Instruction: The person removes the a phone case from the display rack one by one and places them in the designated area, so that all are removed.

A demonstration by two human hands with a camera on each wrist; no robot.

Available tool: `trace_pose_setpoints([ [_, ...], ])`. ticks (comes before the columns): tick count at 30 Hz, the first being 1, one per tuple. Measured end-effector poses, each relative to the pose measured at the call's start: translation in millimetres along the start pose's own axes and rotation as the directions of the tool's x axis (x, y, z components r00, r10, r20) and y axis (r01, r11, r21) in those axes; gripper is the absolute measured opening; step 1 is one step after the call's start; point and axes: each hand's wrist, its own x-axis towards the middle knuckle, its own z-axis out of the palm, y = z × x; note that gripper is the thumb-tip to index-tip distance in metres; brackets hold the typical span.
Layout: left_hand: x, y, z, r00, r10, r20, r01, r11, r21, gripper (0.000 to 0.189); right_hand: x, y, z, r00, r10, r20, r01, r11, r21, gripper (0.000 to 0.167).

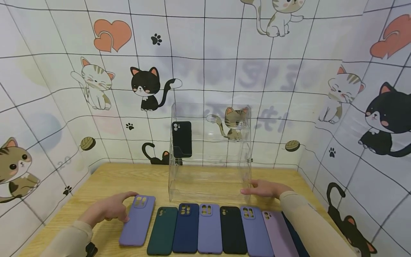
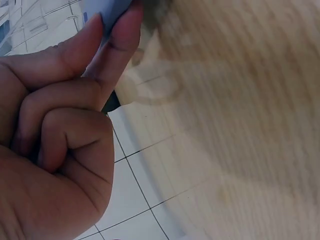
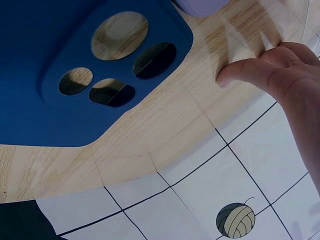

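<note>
My left hand [image 1: 110, 208] pinches a purple phone case [image 1: 138, 221] by its edges between thumb and index finger; the other fingers are curled into the palm in the left wrist view. The case lies at the left end of a row of phone cases. At the back stands a clear tiered display rack [image 1: 208, 187], with one black phone case [image 1: 182, 139] leaning on an upper tier at its left. My right hand [image 1: 264, 188] is at the rack's lower right side, fingertips against the clear panel, fingers fairly straight in the right wrist view.
To the right of the pinched case lie a green case [image 1: 162, 231], a navy case [image 1: 186, 228], another purple case [image 1: 210, 228], a black case [image 1: 233, 230] and several more. A dark blue case [image 3: 50, 75] lies under my right forearm. Cat-print cloth [image 1: 205, 71] walls the table.
</note>
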Motion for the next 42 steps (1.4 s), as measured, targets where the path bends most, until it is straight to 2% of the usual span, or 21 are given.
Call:
trace_pose_setpoints([
  [5,-1.3,-5.9,4.2,1.0,-0.02,0.014,0.02,1.0,-0.014,0.094,0.2,-1,2,1.0,0.008,-0.001,-0.008,1.0,0.0,0.108],
  [12,0.3,-11.2,7.7,0.999,-0.004,0.049,0.006,0.999,-0.033,0.091,1.3,0,0,1.0,0.017,-0.007,-0.017,1.0,-0.011,0.109],
  [21,-1.9,-7.6,7.8,0.999,-0.008,0.04,0.006,0.998,0.058,0.088,2.6,0,1,1.0,0.029,-0.003,-0.029,1.0,0.003,0.108],
  [33,-8.4,-10.9,16.2,0.997,0.069,0.032,-0.071,0.997,0.042,0.091,4.6,2,-1,1.0,0.021,-0.004,-0.021,1.0,-0.003,0.106],
  [35,-9.1,-9.6,17.3,0.997,0.069,0.034,-0.071,0.997,0.042,0.092,4.6,2,-1,1.0,0.023,-0.005,-0.023,1.0,-0.006,0.106],
  [42,-10.5,-4.7,19.9,1.0,0.006,0.029,-0.008,0.997,0.073,0.092,5.1,2,0,1.0,0.021,-0.01,-0.022,1.0,-0.018,0.104],
])
